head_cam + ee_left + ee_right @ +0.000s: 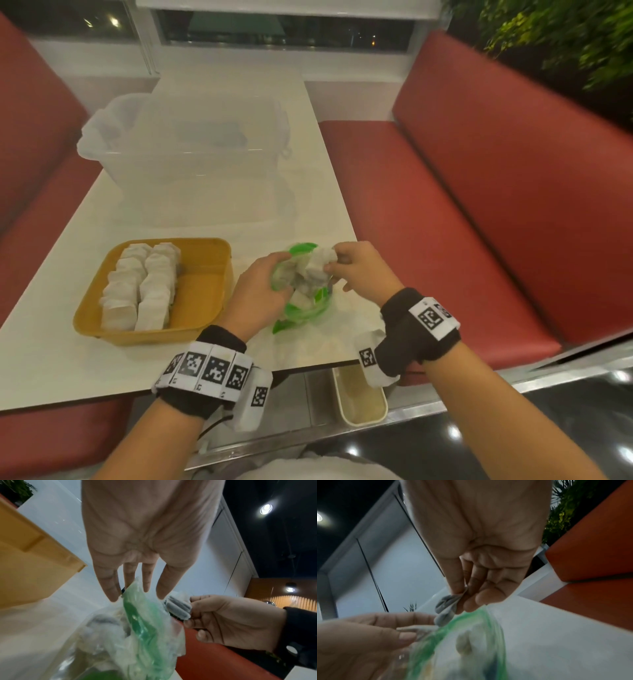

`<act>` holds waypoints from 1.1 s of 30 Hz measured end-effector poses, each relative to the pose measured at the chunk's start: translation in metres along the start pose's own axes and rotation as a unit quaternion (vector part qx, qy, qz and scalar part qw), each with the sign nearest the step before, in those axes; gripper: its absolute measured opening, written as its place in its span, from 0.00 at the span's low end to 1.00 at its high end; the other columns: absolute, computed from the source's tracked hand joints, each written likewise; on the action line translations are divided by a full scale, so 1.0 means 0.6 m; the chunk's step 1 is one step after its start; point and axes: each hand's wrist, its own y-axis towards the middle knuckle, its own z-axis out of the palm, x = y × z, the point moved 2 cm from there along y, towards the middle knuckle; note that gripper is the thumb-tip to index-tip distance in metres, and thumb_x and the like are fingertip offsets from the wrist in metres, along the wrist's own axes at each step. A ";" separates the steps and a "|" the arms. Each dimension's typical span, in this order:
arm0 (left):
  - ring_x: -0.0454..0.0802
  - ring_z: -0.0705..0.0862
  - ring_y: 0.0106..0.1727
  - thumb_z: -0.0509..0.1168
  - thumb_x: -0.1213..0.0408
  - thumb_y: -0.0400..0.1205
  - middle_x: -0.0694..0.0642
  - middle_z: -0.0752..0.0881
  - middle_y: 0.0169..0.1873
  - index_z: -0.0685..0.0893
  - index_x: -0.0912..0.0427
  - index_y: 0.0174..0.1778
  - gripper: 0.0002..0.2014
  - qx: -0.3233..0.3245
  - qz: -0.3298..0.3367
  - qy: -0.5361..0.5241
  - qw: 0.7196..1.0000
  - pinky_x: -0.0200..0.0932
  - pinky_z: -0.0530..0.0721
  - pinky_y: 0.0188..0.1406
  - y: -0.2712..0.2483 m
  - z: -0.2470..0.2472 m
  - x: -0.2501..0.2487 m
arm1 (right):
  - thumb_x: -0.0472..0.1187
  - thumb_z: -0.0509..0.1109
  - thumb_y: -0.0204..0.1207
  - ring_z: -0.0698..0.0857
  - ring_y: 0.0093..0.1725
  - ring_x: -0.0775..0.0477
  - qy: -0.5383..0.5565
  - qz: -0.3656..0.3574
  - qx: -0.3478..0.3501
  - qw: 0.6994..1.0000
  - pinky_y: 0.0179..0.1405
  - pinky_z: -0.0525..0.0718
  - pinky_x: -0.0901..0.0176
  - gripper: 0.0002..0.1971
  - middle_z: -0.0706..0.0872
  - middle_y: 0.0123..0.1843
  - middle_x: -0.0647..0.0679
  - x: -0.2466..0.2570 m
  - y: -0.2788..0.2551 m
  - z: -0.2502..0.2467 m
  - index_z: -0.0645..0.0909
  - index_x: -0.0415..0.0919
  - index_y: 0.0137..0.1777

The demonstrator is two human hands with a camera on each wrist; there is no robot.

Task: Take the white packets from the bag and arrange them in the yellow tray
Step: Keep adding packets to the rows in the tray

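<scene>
A yellow tray (205, 291) (34, 568) lies at the table's front left with two rows of white packets (144, 287) along its left side. To its right is a clear and green plastic bag (308, 308) (142, 628) (453, 628) holding more packets. My left hand (274, 277) (133, 582) holds the bag's left rim, thumb and fingers on the plastic. Just above the bag's mouth, my right hand (339, 265) (193, 609) (464, 593) pinches a small bunch of white packets (320, 262) (178, 608) (445, 604) between thumb and fingers.
A large clear plastic box (191, 144) stands at the back of the white table (239, 212). Red benches (479, 205) flank the table. A beige bin (359, 394) sits below the table's near right edge.
</scene>
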 end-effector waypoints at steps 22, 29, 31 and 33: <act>0.47 0.87 0.39 0.58 0.73 0.85 0.55 0.89 0.39 0.86 0.62 0.52 0.11 0.057 -0.150 -0.413 0.897 0.37 0.87 0.36 -0.025 -0.049 -0.025 | 0.31 0.67 0.76 0.86 0.45 0.47 -0.176 -0.068 0.049 0.981 0.48 0.81 0.62 0.09 0.89 0.49 0.41 0.047 0.016 0.010 0.87 0.37 0.52; 0.50 0.87 0.39 0.54 0.57 0.89 0.58 0.89 0.40 0.86 0.64 0.55 0.18 0.051 -0.173 -0.415 0.892 0.38 0.89 0.37 -0.039 -0.026 -0.021 | 0.38 0.68 0.75 0.84 0.55 0.38 -0.349 -0.048 0.110 0.930 0.51 0.82 0.52 0.14 0.82 0.56 0.41 0.006 0.067 0.081 0.78 0.37 0.59; 0.52 0.88 0.42 0.55 0.57 0.89 0.61 0.90 0.46 0.86 0.63 0.57 0.18 0.059 -0.174 -0.404 0.896 0.39 0.89 0.39 -0.042 -0.018 -0.023 | 0.38 0.70 0.72 0.85 0.53 0.40 -0.344 -0.024 0.145 0.927 0.48 0.82 0.55 0.11 0.82 0.48 0.46 -0.003 0.074 0.087 0.78 0.39 0.54; 0.54 0.89 0.45 0.57 0.57 0.88 0.63 0.90 0.51 0.85 0.63 0.59 0.16 0.061 -0.180 -0.398 0.898 0.40 0.89 0.41 -0.043 -0.010 -0.021 | 0.40 0.70 0.72 0.85 0.53 0.41 -0.337 -0.012 0.161 0.927 0.50 0.83 0.54 0.13 0.82 0.48 0.46 -0.008 0.074 0.087 0.78 0.40 0.56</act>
